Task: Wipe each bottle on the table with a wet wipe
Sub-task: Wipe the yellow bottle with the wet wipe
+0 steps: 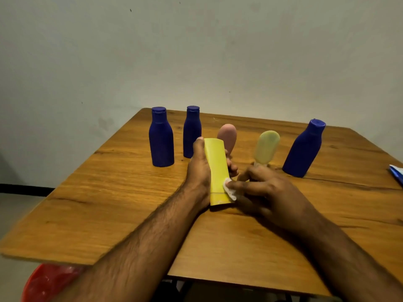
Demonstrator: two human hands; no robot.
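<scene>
My left hand (pixel 199 168) grips a yellow tube bottle (pixel 217 168) that stands cap-down on the wooden table (pixel 113 197). My right hand (pixel 263 192) pinches a white wet wipe (pixel 230 189) and presses it against the tube's lower right side. Behind stand two blue bottles, one at the left (pixel 161 138) and one beside it (pixel 192 131), then a pink tube (pixel 227 136), a pale yellow tube (pixel 266 148) and a third blue bottle (pixel 304 149) at the right.
A blue and white packet (pixel 397 172) lies at the table's right edge. A red plastic object (pixel 48 282) sits below the table's front left corner. A pale wall rises right behind the table.
</scene>
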